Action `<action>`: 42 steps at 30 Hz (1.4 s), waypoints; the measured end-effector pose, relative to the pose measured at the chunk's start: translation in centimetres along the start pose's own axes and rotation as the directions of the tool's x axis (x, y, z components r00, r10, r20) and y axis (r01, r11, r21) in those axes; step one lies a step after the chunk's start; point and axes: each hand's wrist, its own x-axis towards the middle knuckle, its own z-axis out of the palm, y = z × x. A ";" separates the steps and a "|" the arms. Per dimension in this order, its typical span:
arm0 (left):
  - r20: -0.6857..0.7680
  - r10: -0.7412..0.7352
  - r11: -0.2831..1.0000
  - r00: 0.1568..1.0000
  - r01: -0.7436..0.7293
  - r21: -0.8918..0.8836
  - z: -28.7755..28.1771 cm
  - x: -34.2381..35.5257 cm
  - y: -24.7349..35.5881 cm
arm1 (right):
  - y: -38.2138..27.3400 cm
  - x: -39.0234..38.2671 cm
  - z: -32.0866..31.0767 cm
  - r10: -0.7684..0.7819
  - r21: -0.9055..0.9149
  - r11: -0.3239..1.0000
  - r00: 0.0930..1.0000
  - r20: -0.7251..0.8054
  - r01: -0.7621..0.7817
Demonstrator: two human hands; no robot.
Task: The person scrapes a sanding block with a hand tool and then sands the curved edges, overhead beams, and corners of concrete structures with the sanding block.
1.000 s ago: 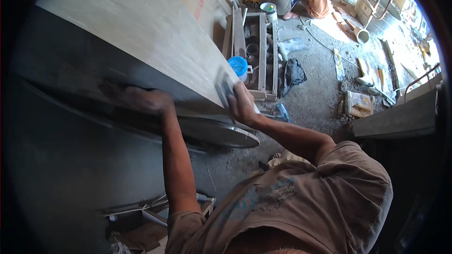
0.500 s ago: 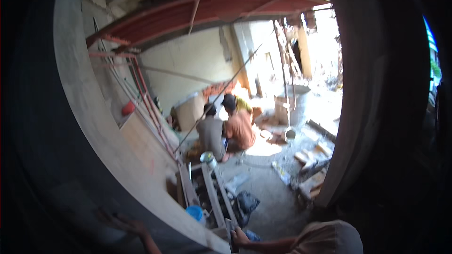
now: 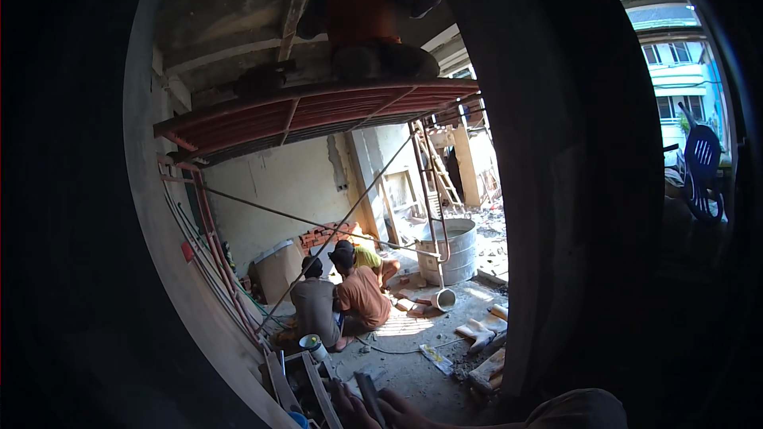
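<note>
At the lower edge, my right hand (image 3: 404, 411) is closed around a dark, narrow, flat-sided tool (image 3: 369, 394) that points upward; its lower part is hidden and I cannot tell its exact kind. Just left of the tool, my left hand (image 3: 348, 407) shows in dim light with its fingers stretched out. Whether those fingers touch the tool is unclear. My knee (image 3: 579, 409) shows at the bottom right.
Beyond a wall opening, several people (image 3: 362, 294) crouch on the floor. Another person (image 3: 362, 20) sits on a red scaffold platform (image 3: 318, 115). A metal drum (image 3: 457, 250), a tipped bucket (image 3: 444, 299), a paint pail (image 3: 312, 343) and a blue chair (image 3: 702, 167) stand around.
My left hand has come from the far left over to the tool in my right hand. The view has tilted up, bringing the person on the scaffold into sight.
</note>
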 end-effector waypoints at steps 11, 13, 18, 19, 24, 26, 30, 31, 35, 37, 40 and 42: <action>0.350 -0.140 0.616 0.926 0.358 -0.702 -9.3 4.3 18.4 | -9.1 -2.4 -10.9 0.241 -0.146 0.940 0.901 -0.360 -0.310; 0.468 -0.088 0.509 0.879 0.443 -0.738 -11.9 4.8 20.6 | -7.3 -2.6 -13.3 0.312 -0.101 0.918 0.857 -0.410 -0.382; 0.704 -0.045 0.199 0.709 0.697 -0.689 -15.4 5.8 24.7 | -7.2 -7.3 -12.2 0.241 -0.126 0.945 0.900 -0.362 -0.303; 0.743 -0.042 0.131 0.668 0.741 -0.659 -15.9 6.3 25.3 | -7.6 -8.6 -11.5 0.226 -0.149 0.948 0.922 -0.315 -0.283; 0.752 -0.090 -0.128 0.653 0.741 -0.659 -16.5 5.4 23.9 | -8.6 -12.5 -8.7 0.294 -0.078 0.948 0.941 -0.168 -0.310; 0.708 0.094 -0.064 0.700 0.714 -0.698 -16.3 4.7 23.7 | -8.6 -10.8 -8.2 0.054 -0.059 0.995 0.929 -0.367 -0.081; 0.894 0.010 -0.320 0.448 0.848 -0.422 -19.6 1.0 25.8 | -13.1 -3.7 -9.6 0.023 -0.072 0.996 0.912 -0.410 -0.058; 0.867 -0.028 -0.186 0.498 0.849 -0.494 -19.0 -0.2 25.6 | -12.9 -2.2 -10.0 -0.077 -0.132 0.991 0.900 -0.428 0.022; 0.664 0.340 0.445 0.666 0.509 -0.737 -22.4 1.3 20.4 | -15.2 1.3 -9.1 0.200 0.297 0.953 0.863 -0.464 -0.062; 0.597 0.136 0.331 0.790 0.532 -0.779 -27.1 3.7 16.3 | -14.6 1.8 -7.0 0.334 0.643 0.760 0.906 -0.261 -0.095; 0.226 -0.083 0.599 0.971 0.230 -0.767 -31.7 6.4 8.9 | -10.6 1.7 -5.1 0.183 0.986 -0.105 0.972 0.150 -0.132; -0.013 -0.124 0.802 0.992 0.093 -0.590 -35.1 9.9 5.6 | -11.2 2.5 -3.9 0.164 0.940 -0.282 0.956 0.244 -0.192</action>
